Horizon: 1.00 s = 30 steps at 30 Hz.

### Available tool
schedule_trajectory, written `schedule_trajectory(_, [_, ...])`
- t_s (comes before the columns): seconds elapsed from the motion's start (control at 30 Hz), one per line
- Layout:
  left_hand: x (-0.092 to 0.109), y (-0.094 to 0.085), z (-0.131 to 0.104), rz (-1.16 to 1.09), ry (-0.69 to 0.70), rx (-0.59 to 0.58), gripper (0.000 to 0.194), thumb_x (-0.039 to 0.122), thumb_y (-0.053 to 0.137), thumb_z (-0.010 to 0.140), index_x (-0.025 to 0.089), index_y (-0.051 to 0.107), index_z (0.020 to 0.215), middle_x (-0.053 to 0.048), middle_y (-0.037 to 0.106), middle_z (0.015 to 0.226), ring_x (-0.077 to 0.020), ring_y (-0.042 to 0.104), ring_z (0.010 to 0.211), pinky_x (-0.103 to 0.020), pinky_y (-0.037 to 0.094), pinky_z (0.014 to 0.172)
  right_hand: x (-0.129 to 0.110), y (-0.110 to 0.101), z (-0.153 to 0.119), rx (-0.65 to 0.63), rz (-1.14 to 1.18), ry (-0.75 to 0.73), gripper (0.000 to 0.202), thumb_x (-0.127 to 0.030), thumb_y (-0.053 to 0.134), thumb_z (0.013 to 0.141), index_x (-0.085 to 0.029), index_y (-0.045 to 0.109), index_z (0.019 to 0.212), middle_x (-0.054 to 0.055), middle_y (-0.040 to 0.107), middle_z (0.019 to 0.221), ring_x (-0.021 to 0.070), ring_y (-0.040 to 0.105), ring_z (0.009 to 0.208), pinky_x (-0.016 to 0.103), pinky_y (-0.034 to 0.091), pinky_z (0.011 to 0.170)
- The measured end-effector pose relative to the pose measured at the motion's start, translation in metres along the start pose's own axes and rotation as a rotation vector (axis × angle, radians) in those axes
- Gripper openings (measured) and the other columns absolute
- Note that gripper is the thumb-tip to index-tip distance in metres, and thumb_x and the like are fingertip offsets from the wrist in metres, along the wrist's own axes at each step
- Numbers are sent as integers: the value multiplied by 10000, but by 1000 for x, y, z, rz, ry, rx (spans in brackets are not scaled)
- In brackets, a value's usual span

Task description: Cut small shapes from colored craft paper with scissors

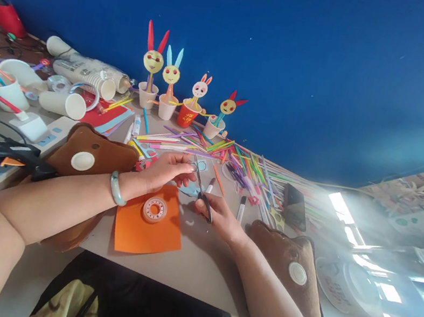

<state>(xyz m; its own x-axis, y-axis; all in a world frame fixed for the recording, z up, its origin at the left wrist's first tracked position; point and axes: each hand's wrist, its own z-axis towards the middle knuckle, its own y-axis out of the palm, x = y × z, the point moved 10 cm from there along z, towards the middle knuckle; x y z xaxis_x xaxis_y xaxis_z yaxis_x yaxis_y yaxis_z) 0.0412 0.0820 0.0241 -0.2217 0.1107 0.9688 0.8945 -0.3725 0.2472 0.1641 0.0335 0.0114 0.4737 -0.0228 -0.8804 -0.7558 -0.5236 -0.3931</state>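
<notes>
My right hand (222,216) is closed round the handles of dark scissors (205,206), whose blades point up and left toward my left hand. My left hand (171,170), with a pale green bangle on its wrist, has its fingers bent together near the blade tips; what they pinch, if anything, is too small to make out. Below the hands lies an orange paper sheet (145,242) with a roll of tape (154,209) on it. Light blue paper pieces (189,188) lie on the table between and behind the hands.
Four rabbit-faced figures in cups (166,108) stand by the blue wall. Colourful sticks (250,173) are heaped before them. Brown cushions (88,150) flank the work area. At the left are a black glue gun (3,152), a power strip (54,133) and white cups (0,88).
</notes>
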Motion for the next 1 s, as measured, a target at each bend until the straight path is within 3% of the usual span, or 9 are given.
schedule_trajectory(1.0, [-5,-4,2,8,-32,31,160,314,661,805,156,677,779,-35,687,738,-114,617,593,-251,480,591,7,-1,2,50,4,53,591,-742,580,764,-177,471,632,-42,394,587,96,333,580,258,252,547])
